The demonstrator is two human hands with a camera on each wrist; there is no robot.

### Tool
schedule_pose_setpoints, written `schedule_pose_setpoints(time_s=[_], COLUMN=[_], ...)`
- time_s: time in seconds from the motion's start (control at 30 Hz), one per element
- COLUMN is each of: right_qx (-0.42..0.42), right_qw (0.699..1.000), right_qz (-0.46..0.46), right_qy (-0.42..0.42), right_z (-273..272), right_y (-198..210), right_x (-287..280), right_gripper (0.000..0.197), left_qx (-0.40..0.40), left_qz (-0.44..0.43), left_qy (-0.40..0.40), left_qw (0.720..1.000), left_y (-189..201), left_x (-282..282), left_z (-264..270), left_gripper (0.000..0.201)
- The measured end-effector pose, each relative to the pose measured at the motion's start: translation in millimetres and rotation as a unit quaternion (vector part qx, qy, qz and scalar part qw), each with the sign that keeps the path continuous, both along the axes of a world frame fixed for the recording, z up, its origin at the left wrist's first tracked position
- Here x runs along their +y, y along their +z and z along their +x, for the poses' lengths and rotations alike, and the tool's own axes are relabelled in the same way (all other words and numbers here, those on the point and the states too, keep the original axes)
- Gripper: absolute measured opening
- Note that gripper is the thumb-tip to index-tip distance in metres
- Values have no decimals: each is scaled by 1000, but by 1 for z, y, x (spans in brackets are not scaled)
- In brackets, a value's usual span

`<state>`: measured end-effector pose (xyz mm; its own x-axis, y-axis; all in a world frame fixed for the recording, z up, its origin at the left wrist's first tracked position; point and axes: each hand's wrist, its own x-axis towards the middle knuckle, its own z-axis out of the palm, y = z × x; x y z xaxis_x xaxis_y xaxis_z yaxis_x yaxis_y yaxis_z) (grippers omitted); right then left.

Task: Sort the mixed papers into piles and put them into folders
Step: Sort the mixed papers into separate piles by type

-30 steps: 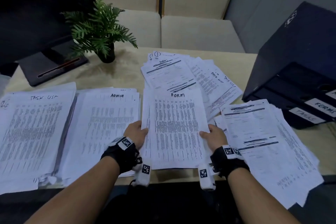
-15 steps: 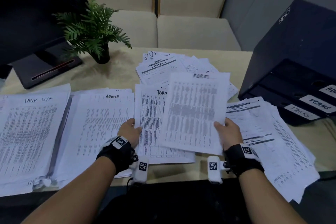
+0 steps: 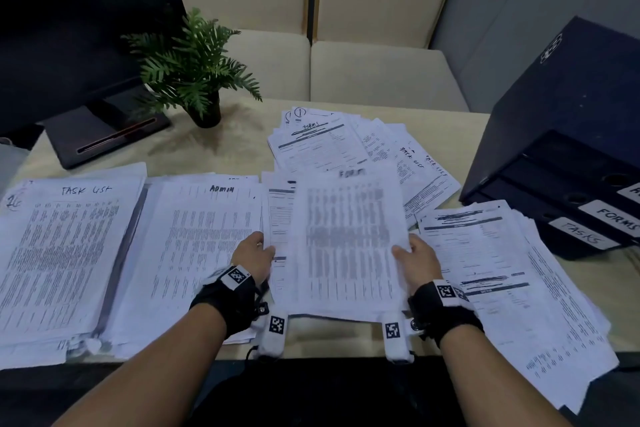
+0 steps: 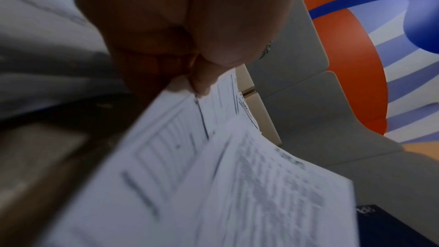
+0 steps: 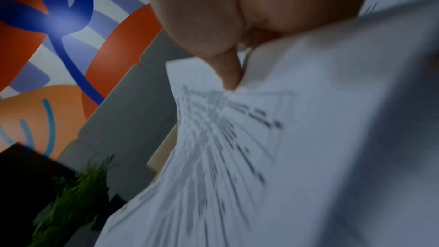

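Observation:
A blurred sheet headed FORM (image 3: 349, 243) lies low over the FORM pile (image 3: 280, 218) at the middle of the table. My right hand (image 3: 407, 253) grips this sheet's right edge; the right wrist view shows the thumb (image 5: 229, 74) pressed on the FORM sheet (image 5: 261, 138). My left hand (image 3: 261, 251) pinches the pile's left edge, and in the left wrist view its fingers (image 4: 202, 80) close on the FORM pile's top sheet (image 4: 166, 147). The TASK LIST pile (image 3: 69, 253) and the ADMIN pile (image 3: 207, 246) lie to the left. Dark folders (image 3: 588, 215) labelled FORMS and TASKS stand at the right.
A fanned heap of mixed papers (image 3: 332, 142) lies behind the FORM pile, and another loose stack (image 3: 491, 281) overhangs the front right edge. A potted plant (image 3: 197, 80) and a dark monitor base (image 3: 107, 132) stand at the back left. Cream seats are beyond the table.
My right hand lifted the top FORM sheet up and to the right, then brought it back left over the FORM pile. My left hand stayed on the pile's left edge.

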<state>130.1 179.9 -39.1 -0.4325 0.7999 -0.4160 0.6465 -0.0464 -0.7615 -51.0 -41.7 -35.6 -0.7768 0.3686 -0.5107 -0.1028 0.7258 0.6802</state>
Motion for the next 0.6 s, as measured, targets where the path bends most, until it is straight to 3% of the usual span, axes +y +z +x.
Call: schedule_pose_setpoints(time_s=[0.13,0.2,0.4,0.5,0.6], right_qx=[48,69,70,71,90], right_qw=[985,978,970,969,975], right_qz=[67,73,76,76,61], right_qy=[-151,-181,-219,-226,-196], right_z=[8,12,21,18,8], right_y=[13,19,17,17,18], right_x=[19,28,41,42,38], right_gripper=[10,9,13,14,13], left_qx=[8,13,74,101,91], left_qz=[-31,-31,-8,54,102], left_qy=[-31,-32,78,140,146], left_qw=[999,999,994,983,980], left_y=[-4,-6,6,19,25], left_x=[1,1,-12,-33,-44], left_z=[-5,-4,-25,-50,-63], left_gripper=[4,7,19,9,19])
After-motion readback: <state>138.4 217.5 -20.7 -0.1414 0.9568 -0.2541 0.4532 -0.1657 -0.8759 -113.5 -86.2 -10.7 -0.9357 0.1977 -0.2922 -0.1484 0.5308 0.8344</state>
